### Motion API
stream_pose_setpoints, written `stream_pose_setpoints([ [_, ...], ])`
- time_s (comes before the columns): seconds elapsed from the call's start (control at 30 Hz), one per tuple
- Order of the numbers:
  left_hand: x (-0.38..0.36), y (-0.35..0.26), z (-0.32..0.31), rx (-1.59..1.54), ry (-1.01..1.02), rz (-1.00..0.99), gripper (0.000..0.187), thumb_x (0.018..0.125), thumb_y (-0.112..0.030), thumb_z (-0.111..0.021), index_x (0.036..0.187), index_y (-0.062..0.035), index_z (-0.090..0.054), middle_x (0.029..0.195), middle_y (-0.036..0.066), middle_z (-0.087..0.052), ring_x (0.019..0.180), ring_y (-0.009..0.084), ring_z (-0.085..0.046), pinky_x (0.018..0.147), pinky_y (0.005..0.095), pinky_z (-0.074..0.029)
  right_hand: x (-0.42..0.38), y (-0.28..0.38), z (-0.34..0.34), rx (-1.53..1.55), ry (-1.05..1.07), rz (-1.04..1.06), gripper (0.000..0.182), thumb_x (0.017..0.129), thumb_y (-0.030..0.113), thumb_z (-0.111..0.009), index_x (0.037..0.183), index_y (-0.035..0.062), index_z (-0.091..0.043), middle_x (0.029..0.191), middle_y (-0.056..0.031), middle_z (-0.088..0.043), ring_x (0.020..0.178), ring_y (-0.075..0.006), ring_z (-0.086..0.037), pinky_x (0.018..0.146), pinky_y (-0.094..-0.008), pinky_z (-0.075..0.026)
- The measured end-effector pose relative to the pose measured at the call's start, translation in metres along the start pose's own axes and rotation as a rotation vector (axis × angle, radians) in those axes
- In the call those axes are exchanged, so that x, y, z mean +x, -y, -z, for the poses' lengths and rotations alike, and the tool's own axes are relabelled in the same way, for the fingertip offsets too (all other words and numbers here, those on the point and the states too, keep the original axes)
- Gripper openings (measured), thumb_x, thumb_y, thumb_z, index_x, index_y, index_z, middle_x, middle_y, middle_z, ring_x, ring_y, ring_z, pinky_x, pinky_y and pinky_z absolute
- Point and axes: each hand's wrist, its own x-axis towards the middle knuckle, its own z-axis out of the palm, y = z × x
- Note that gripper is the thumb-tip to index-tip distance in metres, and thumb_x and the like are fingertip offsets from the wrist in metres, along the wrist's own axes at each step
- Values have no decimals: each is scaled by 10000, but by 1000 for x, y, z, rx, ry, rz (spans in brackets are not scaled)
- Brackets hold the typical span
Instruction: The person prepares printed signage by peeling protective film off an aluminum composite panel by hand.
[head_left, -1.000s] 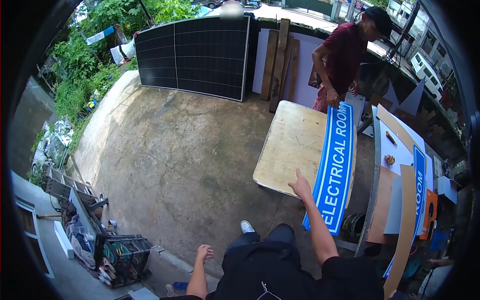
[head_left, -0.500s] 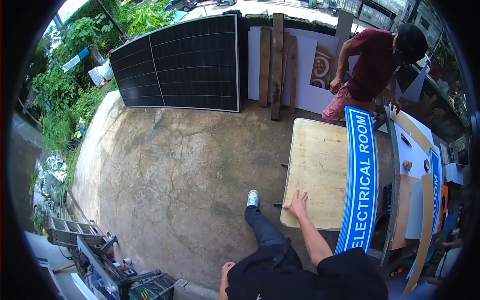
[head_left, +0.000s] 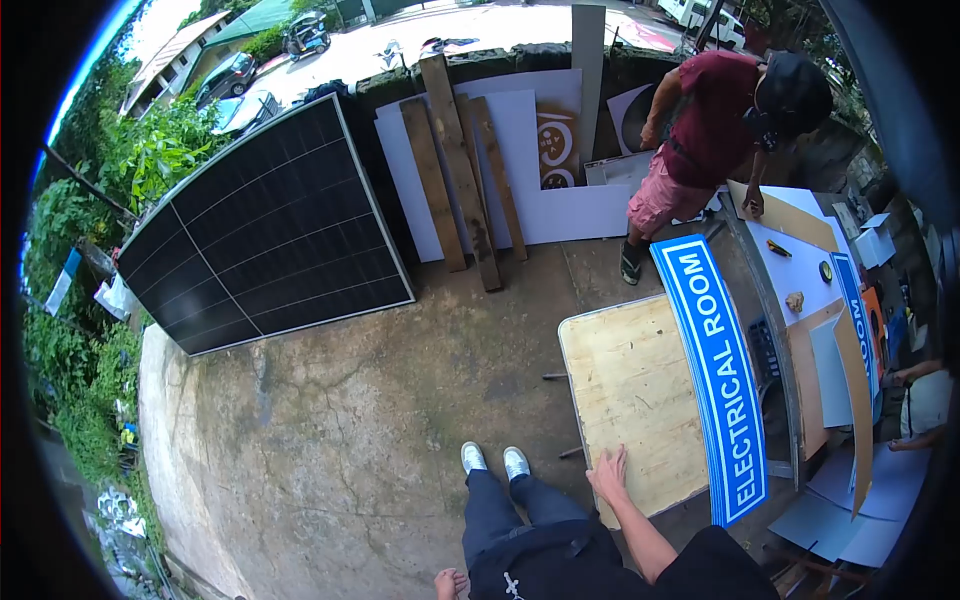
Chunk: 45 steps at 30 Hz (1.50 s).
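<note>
Far ahead and to the left of your fingers, a big dark solar panel (head_left: pixel 270 235) leans against a low wall. Beside it stand white boards (head_left: pixel 520 160) and a few wooden planks (head_left: pixel 455 165).

Your right hand (head_left: pixel 608 473) lies flat on a wooden surface (head_left: pixel 630 390), close to its near edge. The fingers (head_left: pixel 612 459) are spread a little and press down on the wood. They pinch nothing.

Just to the right of your fingers lies a long blue sign (head_left: pixel 715 375) with white letters that say ELECTRICAL ROOM. It lies along the right side of the wooden surface and sticks out past both ends. Your fingers are near it but do not touch it.

Further right there is another surface (head_left: pixel 800 270) with white and brown sheets on it. A second blue sign (head_left: pixel 855 300) lies there too, partly hidden under a brown strip (head_left: pixel 855 400).

Past the far end of the long blue sign stands another person (head_left: pixel 715 130) in a dark red shirt and pink shorts. One hand of that person (head_left: pixel 752 203) rests on the far surface.

Your left hand (head_left: pixel 450 582) hangs low by your leg at the bottom edge of the view. You cannot tell how its fingers are held. Your two white shoes (head_left: pixel 495 461) stand on the concrete floor just left of your right hand.
</note>
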Motion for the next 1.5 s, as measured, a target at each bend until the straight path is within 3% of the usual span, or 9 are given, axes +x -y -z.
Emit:
stream_pose_setpoints([
  [0.33,49,-221,-44,348,69,-33,168,895,-185,-571,901,-45,-664,764,69,-642,713,210,-646,663,398,-512,124,155,57,219,-146,112,712,779,212,-721,1346,-66,-394,1455,-426,-142,1360,-554,-223,1128,-546,-277],
  [0.5,109,-406,-81,671,104,25,163,917,-167,-533,918,-52,-649,746,75,-640,722,221,-658,662,409,-507,215,227,99,254,-185,30,708,766,215,-728,1342,-53,-416,1449,-427,-151,1355,-547,-238,1132,-544,-273],
  [0.6,178,-553,-130,376,55,-273,61,871,-87,-584,836,-37,-592,683,53,-601,525,140,-569,422,245,-410,239,254,135,227,-216,54,676,766,211,-732,1321,-43,-442,1451,-410,-180,1350,-534,-262,1128,-533,-280],
  [0.83,51,-884,-322,128,297,-977,88,926,-117,-584,965,-39,-592,800,26,-613,688,82,-573,614,219,-462,329,276,171,468,-233,-152,595,780,266,-757,1268,24,-517,1441,-342,-264,1313,-488,-350,1097,-486,-335],
  [0.97,43,-850,-397,323,210,-1049,47,887,-67,-605,882,-20,-609,774,-6,-571,689,80,-506,649,235,-434,375,237,117,734,-275,-335,355,857,351,-673,999,26,-700,1086,-211,-654,1153,-370,-531,1022,-436,-401],
  [1.07,76,-796,-442,848,62,-750,130,852,-99,-655,922,9,-668,785,97,-672,738,170,-632,724,319,-508,427,205,137,721,-134,-400,351,884,341,-636,1006,19,-703,1080,-203,-664,1124,-357,-555,1003,-426,-417],
  [1.13,131,-774,-473,730,-15,-880,132,821,-101,-686,902,3,-675,772,107,-675,701,199,-645,708,338,-516,493,182,178,666,-97,-348,292,885,279,-614,1013,33,-704,1082,-201,-659,1129,-352,-553,1003,-420,-423],
  [1.27,56,-862,-611,846,-17,-766,138,807,-76,-686,915,-6,-635,827,137,-642,807,269,-633,773,391,-503,625,137,289,597,-54,-336,336,846,248,-673,1106,39,-642,1086,-181,-641,1093,-321,-594,964,-417,-466],
  [1.5,-41,-1103,-897,1076,-24,-1656,375,800,-9,-652,1158,-19,-540,1197,179,-524,1160,357,-482,996,443,-389,789,134,432,904,-135,-222,265,887,187,-654,1082,10,-629,1068,-173,-663,944,-292,-665,833,-385,-525],
])
